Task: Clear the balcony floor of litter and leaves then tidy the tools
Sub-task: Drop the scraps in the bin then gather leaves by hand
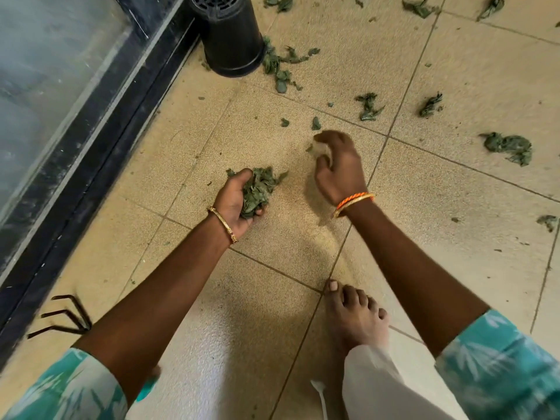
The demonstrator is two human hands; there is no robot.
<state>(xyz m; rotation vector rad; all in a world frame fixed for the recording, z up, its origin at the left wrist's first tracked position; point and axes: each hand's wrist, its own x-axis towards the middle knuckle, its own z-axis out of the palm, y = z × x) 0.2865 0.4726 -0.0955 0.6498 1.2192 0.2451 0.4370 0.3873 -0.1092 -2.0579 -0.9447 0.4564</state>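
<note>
the right hand (339, 165) is held with fingers (322, 137) curled and blurred; whether a scrap is pinched cannot be told. a small leaf (315, 124) lies just beyond them. a leaf bundle (257, 189) is cupped in the left hand (239, 204), farther off.

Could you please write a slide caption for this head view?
Left hand holds gathered leaves while right hand reaches for scattered leaves on balcony tiles.

Wilted green leaves (509, 147) lie scattered in clumps across the tiled floor (469, 71).
</note>
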